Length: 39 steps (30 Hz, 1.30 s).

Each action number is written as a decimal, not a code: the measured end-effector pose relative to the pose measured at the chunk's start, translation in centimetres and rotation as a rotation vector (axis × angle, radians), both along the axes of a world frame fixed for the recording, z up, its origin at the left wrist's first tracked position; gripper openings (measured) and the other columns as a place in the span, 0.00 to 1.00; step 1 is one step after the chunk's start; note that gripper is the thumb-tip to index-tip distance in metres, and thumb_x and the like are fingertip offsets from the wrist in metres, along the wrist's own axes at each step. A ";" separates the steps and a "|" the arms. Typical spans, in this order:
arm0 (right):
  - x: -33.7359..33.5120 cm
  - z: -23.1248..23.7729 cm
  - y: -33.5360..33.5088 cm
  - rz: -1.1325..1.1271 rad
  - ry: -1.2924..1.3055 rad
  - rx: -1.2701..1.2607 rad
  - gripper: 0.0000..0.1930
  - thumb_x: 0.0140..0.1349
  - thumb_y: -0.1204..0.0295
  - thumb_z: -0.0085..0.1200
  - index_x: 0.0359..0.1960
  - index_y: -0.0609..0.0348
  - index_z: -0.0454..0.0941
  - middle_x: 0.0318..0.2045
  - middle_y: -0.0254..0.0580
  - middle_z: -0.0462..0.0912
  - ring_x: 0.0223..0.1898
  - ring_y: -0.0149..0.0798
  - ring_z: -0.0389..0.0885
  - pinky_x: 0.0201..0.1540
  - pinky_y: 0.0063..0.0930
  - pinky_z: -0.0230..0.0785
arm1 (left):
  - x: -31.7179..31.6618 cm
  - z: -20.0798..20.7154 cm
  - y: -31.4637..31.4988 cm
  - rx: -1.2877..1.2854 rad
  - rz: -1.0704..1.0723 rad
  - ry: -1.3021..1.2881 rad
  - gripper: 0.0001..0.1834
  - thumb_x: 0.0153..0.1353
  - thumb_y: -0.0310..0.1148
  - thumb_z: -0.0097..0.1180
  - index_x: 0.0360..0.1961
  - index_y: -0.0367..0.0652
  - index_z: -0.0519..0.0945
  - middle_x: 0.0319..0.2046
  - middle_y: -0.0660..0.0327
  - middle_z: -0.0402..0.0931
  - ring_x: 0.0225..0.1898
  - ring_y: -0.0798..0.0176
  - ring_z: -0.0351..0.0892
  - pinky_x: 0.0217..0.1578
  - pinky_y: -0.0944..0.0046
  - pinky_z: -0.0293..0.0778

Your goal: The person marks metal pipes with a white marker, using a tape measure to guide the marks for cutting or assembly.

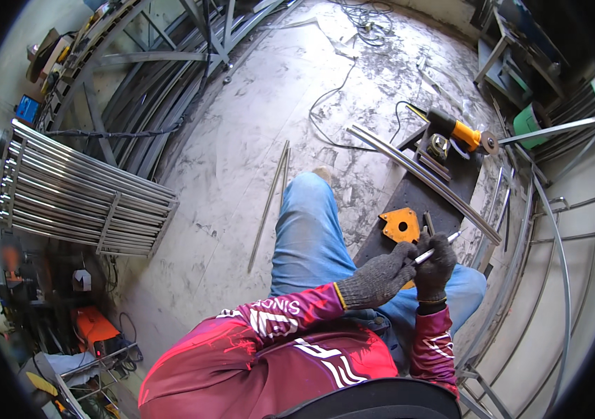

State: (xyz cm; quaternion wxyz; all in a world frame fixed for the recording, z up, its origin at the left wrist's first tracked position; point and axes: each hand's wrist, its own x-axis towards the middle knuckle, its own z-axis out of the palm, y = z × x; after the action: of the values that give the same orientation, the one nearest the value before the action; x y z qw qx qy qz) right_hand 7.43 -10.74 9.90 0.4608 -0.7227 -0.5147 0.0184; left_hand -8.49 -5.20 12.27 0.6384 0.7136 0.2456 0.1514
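Observation:
Both my hands wear dark grey knitted gloves and meet above my lap. My right hand [434,267] is closed around a slim white marker pen [426,256], whose tip points away to the upper right. My left hand [380,276] is closed, its fingertips pinching at the pen's lower left end. Just beyond them, an orange arrow-shaped welding magnet [391,227] with a round hole lies on a dark bench [375,246]. Another orange piece [408,285] shows partly below the hands; its shape is hidden.
Long metal tubes [426,179] lie along the bench, beside a tape measure [439,146] and a yellow-black angle grinder [463,133]. Two thin rods [268,209] rest on the floor to the left. A barred metal panel [88,195] stands far left; a cable [315,112] crosses the floor.

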 end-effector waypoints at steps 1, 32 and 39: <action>0.0 0.1 -0.1 -0.017 0.072 0.031 0.11 0.59 0.78 0.62 0.25 0.59 0.70 0.17 0.41 0.68 0.20 0.38 0.71 0.25 0.35 0.63 | 0.3 -0.3 0.0 0.014 0.020 -0.098 0.19 0.70 0.35 0.50 0.57 0.42 0.63 0.36 0.45 0.75 0.35 0.43 0.80 0.36 0.49 0.73; 13.3 -2.3 -14.7 -0.838 0.029 -0.556 0.14 0.69 0.75 0.53 0.54 0.65 0.72 0.51 0.46 0.76 0.55 0.40 0.73 0.63 0.36 0.64 | -18.6 -46.3 22.0 -0.200 0.725 1.248 0.29 0.60 0.35 0.49 0.64 0.44 0.67 0.59 0.40 0.71 0.59 0.38 0.74 0.59 0.46 0.71; 13.0 -2.1 -10.7 -0.880 -0.028 -0.615 0.13 0.68 0.74 0.54 0.53 0.64 0.74 0.48 0.44 0.77 0.52 0.40 0.74 0.61 0.37 0.65 | -16.1 -48.6 23.6 -0.133 0.608 1.449 0.24 0.53 0.34 0.59 0.53 0.41 0.73 0.51 0.44 0.77 0.54 0.40 0.78 0.54 0.46 0.74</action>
State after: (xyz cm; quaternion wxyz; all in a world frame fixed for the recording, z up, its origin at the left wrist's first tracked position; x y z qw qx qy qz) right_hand 20.46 -21.48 7.77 0.1851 -0.9720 -0.1401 -0.0361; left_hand -24.58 18.39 -36.31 0.2914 0.4963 0.7933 -0.1986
